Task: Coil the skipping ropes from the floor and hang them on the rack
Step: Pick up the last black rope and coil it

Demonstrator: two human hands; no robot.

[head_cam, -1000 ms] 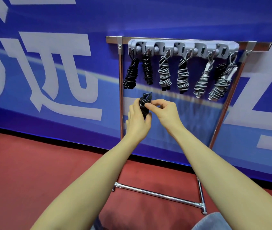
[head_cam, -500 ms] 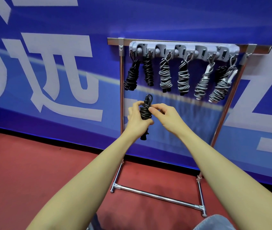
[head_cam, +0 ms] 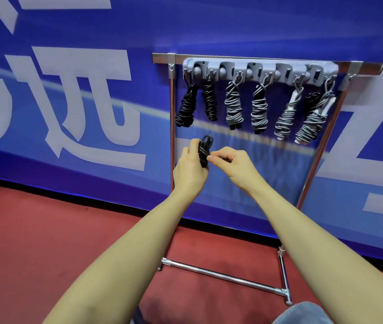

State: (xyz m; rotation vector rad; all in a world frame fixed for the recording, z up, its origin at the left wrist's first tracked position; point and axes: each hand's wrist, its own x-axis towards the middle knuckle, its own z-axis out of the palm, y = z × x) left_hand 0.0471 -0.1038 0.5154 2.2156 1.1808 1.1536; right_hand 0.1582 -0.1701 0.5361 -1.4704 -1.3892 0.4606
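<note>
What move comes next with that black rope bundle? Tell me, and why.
Probably lift the coiled black skipping rope and slip its top loop over a hook on the grey plastic hook strip. The left hand grips the bundle, the right hand pinches it, and its loop stands free below the hung ropes.

Seven coiled skipping ropes show in all. Six hang from the one rack (head_cam: 260, 71): two black ropes (head_cam: 187, 108) at its left, then four grey ropes (head_cam: 233, 106), though the last bundle may hide another black one. One more black rope (head_cam: 204, 150) sits between two hands (head_cam: 189, 169).
</note>
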